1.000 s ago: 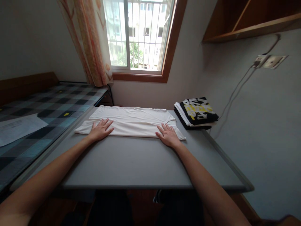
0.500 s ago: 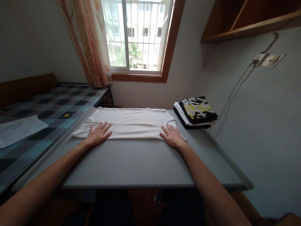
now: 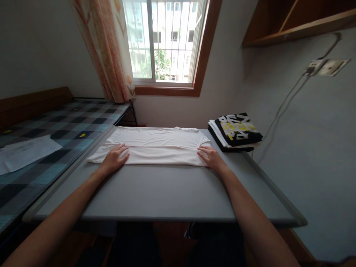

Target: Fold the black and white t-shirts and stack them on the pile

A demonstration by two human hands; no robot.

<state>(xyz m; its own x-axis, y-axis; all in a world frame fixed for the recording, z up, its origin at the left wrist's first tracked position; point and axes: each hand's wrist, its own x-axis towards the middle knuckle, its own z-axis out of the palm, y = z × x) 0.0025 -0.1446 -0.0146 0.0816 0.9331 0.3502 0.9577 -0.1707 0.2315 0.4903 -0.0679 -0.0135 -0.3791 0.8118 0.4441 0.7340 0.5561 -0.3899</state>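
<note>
A white shirt (image 3: 161,154) lies across the far half of the grey table (image 3: 161,193), its near part folded over in a long strip. My left hand (image 3: 115,157) rests on the left part of this strip, fingers spread and flat. At the strip's right end, beside the collar, my right hand (image 3: 211,157) lies on the cloth with its fingers apart and slightly bent. Neither hand grips the fabric.
Folded clothes (image 3: 236,131) are stacked at the table's back right corner, a black printed one on top. Left of the table is a bed with a checked cover (image 3: 69,122) and papers (image 3: 30,152). A wooden shelf (image 3: 300,27) hangs on the right wall.
My right hand has shifted slightly right along the shirt, its fingers now pointing more to the left. My left hand has moved a little on the cloth. The view has turned slightly.
</note>
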